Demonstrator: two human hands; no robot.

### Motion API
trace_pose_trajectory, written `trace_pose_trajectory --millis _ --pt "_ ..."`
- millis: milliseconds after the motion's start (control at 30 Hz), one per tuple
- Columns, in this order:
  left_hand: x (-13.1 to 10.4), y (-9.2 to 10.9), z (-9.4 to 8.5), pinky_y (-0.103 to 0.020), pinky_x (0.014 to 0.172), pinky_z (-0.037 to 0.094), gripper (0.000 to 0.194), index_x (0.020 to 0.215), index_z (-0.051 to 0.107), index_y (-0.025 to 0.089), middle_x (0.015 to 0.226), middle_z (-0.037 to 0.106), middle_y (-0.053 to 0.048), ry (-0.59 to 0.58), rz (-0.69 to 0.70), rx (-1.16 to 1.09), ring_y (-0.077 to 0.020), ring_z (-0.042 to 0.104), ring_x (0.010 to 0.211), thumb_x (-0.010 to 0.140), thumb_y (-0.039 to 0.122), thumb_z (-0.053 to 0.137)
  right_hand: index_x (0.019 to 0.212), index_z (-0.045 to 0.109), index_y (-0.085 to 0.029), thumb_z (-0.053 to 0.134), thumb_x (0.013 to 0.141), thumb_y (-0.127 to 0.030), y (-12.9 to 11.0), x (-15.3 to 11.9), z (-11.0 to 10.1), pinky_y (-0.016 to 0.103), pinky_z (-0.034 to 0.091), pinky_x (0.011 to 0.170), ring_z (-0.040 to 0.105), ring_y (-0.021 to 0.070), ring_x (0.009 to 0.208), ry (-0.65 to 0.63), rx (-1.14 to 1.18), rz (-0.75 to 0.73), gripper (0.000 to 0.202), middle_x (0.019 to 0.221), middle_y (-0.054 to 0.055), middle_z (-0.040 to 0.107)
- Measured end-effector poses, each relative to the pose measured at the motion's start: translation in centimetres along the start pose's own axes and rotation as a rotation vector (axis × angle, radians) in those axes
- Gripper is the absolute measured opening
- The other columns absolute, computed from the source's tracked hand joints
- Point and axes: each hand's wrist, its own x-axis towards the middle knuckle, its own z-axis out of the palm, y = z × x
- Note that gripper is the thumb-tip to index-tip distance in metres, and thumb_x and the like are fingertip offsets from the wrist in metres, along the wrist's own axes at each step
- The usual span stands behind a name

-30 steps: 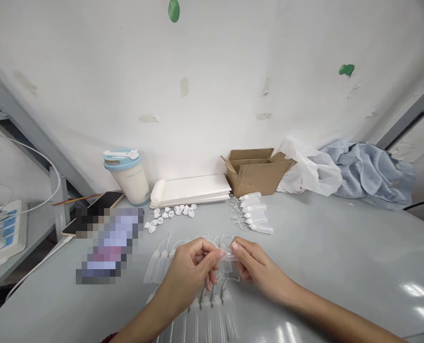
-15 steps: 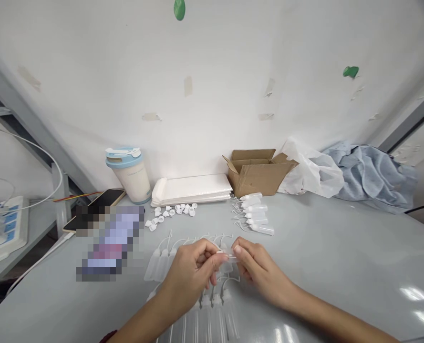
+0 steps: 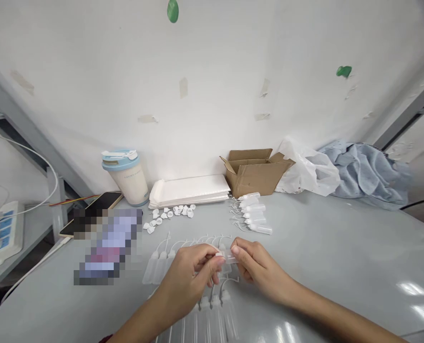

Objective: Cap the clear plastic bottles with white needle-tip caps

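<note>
My left hand (image 3: 197, 269) pinches the white neck end of a small clear plastic bottle (image 3: 230, 257) near the centre. My right hand (image 3: 258, 267) holds the bottle's clear body between thumb and fingers. Beneath and around my hands lie two rows of clear bottles (image 3: 156, 267) with thin white tubes, partly hidden by my left hand and forearm. Several capped bottles (image 3: 254, 208) are stacked in a column in front of the cardboard box. Small white caps (image 3: 169, 214) lie scattered left of that column.
Against the wall stand a cup with a blue lid (image 3: 128, 178), white padded envelopes (image 3: 192, 188), an open cardboard box (image 3: 258, 176), a plastic bag (image 3: 310, 171) and blue cloth (image 3: 365, 171). Two phones (image 3: 111, 243) and a power strip (image 3: 4, 233) are at left.
The view has shifted slightly. My left fingers have moved a little away from my right hand along the bottle, and more of its clear body shows between them.
</note>
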Motion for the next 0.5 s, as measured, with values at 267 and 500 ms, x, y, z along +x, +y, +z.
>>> trace_pose_trajectory --millis 267,500 --pt "0.26 0.44 -0.02 -0.022 0.053 0.05 0.028 0.074 0.061 0.018 0.071 0.063 -0.003 0.021 -0.071 -0.084 -0.0156 0.062 0.064 0.087 0.038 0.046 0.065 0.038 -0.02 0.033 0.089 -0.06 -0.12 0.24 -0.22 0.021 0.027 0.044 0.032 0.0084 0.044 -0.039 -0.028 0.002 0.047 0.049 -0.007 0.034" --pt "0.18 0.19 -0.07 -0.022 0.049 0.044 0.036 0.065 0.053 0.017 0.054 0.055 0.002 -0.087 -0.12 -0.071 -0.0118 0.054 0.047 0.091 0.038 0.04 0.062 0.037 -0.02 0.035 0.09 -0.057 -0.45 0.01 -0.25 0.022 0.028 0.044 0.034 0.0086 0.044 -0.04 -0.076 -0.008 0.046 0.048 -0.007 0.035"
